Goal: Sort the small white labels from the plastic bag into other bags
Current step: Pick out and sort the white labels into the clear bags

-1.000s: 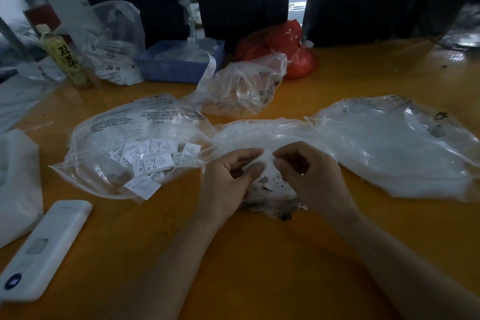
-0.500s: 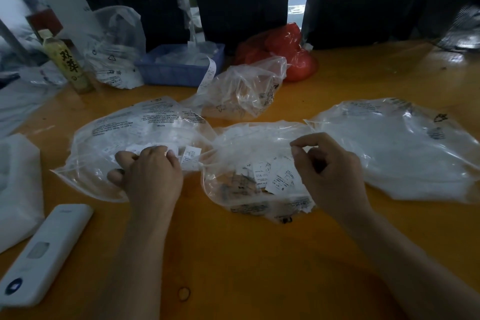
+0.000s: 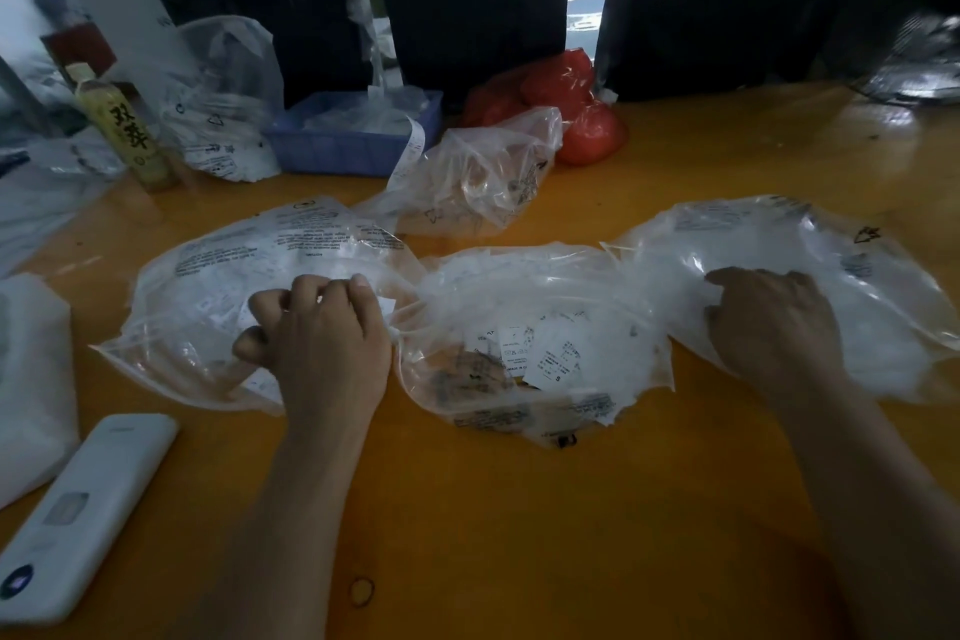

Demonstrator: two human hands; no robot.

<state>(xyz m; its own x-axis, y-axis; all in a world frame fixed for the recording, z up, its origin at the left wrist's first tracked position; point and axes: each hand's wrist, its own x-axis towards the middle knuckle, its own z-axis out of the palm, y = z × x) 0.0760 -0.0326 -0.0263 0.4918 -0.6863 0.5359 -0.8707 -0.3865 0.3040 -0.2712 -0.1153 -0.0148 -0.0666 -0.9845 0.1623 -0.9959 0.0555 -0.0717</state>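
Note:
Three clear plastic bags lie in a row on the orange table. The middle bag (image 3: 571, 276) holds several small white labels (image 3: 540, 353) with printed text. My left hand (image 3: 322, 343) sits on the left bag (image 3: 234, 250), knuckles up, fingers curled down into the film; a white label corner (image 3: 387, 304) peeks out beside it. My right hand (image 3: 774, 327) rests on the right bag (image 3: 831, 234), its fingers loosely bent and pointing left. Whether either hand holds a label is hidden.
A crumpled clear bag (image 3: 483, 177), a red bag (image 3: 571, 109), a blue tray (image 3: 353, 146) and a drink bottle (image 3: 124, 130) stand at the back. A white remote (image 3: 78, 520) and white foam wrap (image 3: 31, 379) lie at the left. A rubber band (image 3: 362, 590) lies near me.
Both hands left the middle bag. My left hand went to the left bag and stayed there; my right hand then swung right onto the right bag.

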